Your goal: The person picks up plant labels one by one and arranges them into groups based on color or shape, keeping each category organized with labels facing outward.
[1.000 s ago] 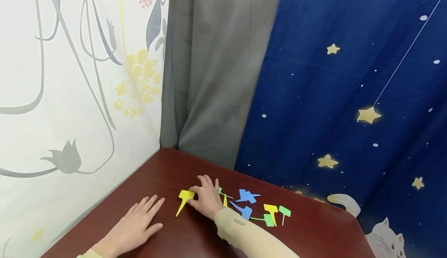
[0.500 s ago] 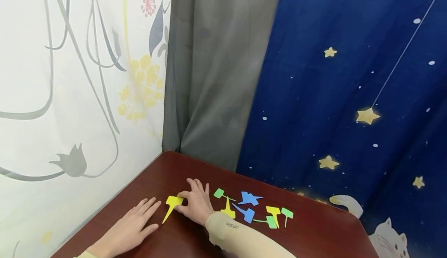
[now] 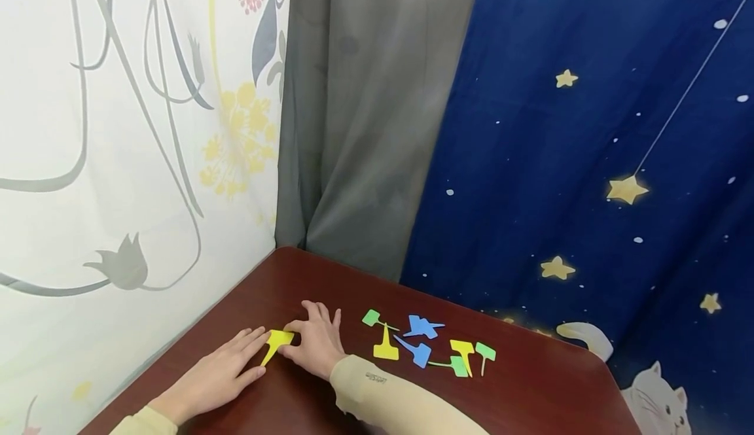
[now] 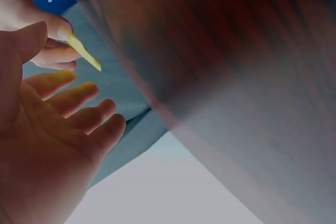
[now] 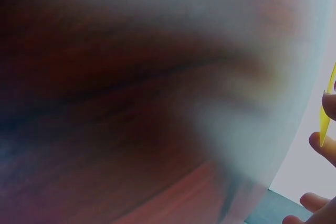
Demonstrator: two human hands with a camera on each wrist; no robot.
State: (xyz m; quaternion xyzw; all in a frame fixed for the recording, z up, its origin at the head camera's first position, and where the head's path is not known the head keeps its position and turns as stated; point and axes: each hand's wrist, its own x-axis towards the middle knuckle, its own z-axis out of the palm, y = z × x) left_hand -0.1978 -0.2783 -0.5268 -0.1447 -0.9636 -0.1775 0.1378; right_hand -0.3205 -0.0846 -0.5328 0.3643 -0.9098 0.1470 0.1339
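Observation:
In the head view my right hand (image 3: 316,343) pinches a yellow T-shaped plant label (image 3: 278,338) between thumb and index finger by its wide head. The label's pointed stem slants toward my left hand (image 3: 219,368), whose fingers lie extended beside it; contact there I cannot tell. From the left wrist, the pinched label (image 4: 84,53) appears edge-on above my left hand's open palm (image 4: 58,140). Only the label's tip (image 5: 324,124) and some fingertips show at the right edge of the right wrist view.
Several more plant labels lie on the dark red table (image 3: 306,271) to the right: blue labels (image 3: 423,327), yellow ones (image 3: 385,350) and green ones (image 3: 485,351). A white curtain (image 3: 147,180), a grey one (image 3: 359,160) and a blue starry one (image 3: 506,226) border the table.
My right hand has carried the yellow plant label leftward, away from the other labels and close to my left hand. The left hand stays nearly in place.

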